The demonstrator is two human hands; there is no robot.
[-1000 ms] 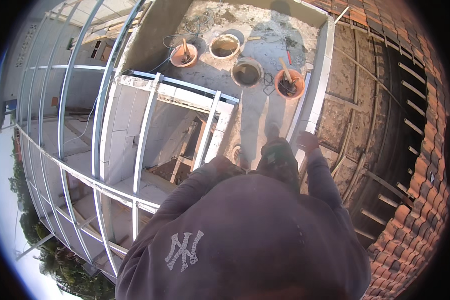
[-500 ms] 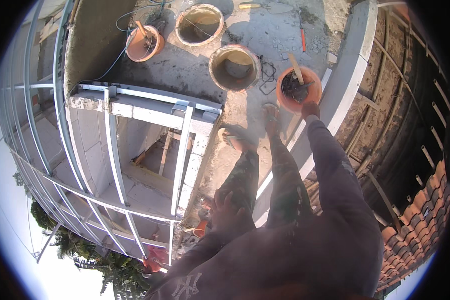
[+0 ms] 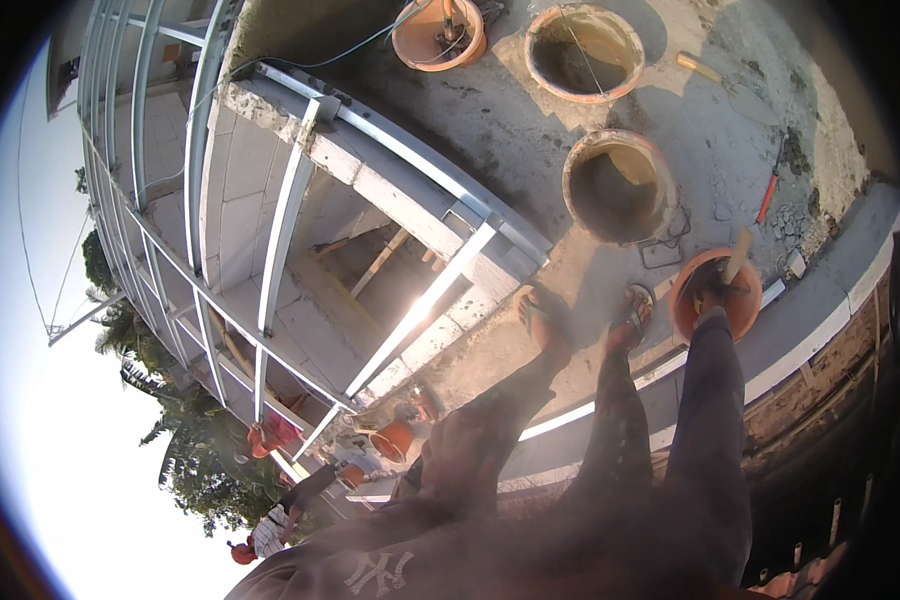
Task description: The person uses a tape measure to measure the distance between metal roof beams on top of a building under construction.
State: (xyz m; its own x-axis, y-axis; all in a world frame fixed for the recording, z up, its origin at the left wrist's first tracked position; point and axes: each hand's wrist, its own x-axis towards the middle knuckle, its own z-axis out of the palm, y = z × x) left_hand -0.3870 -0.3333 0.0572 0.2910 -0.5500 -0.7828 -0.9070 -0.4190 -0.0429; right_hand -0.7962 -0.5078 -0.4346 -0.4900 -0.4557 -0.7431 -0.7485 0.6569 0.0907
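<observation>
My right arm reaches down to an orange bucket by the low wall. My right hand is inside the rim, its fingers hidden among dark contents. A wooden handle leans out of the same bucket, beside that hand. My left hand rests on my bent left knee with nothing visible in it; its fingers are dim but look laid flat. Bent black wire pieces lie on the concrete left of the bucket.
Two mortar-stained tubs and another orange bucket stand ahead. A trowel and a red-handled tool lie on the concrete. Left, metal studs border a deep opening. Below, another person is near an orange bucket.
My view has turned, so the scene sits rotated and the bucket appears farther right and lower. My right hand has gone from the bucket's rim to inside it. My left hand stays on the knee.
</observation>
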